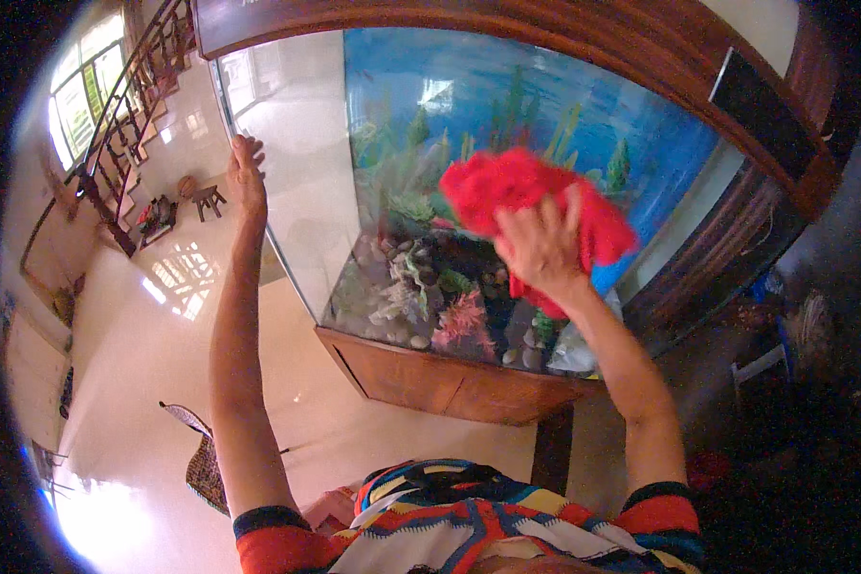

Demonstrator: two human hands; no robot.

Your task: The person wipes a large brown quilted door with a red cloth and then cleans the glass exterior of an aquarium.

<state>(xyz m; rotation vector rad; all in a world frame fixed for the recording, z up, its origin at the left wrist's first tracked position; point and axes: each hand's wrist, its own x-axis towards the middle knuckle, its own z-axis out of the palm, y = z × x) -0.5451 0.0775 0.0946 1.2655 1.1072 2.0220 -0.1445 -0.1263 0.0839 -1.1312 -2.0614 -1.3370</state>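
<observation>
My right hand [545, 247] presses a bunched red cloth [524, 179] to the front glass of a large aquarium [430, 93]; hand and cloth are blurred. My left hand [247, 172] is raised at the left vertical edge of the glass, its fingers slightly bent and apart, with nothing seen in it. Behind the glass are grey rocks [409, 287], a pink artificial plant [461, 319], green artificial plants [416, 204] and pale pebbles [420, 342]. A blue underwater backdrop [466, 61] covers the rear. The cloth hides part of the inside.
A brown wooden hood [430, 18] tops the aquarium, with a wooden cabinet [430, 384] below. To the left are a staircase railing [122, 122], a small stool [209, 201] and a ball [186, 186] on the glossy tiled floor [165, 351]. A patterned item [204, 466] lies beside my left arm.
</observation>
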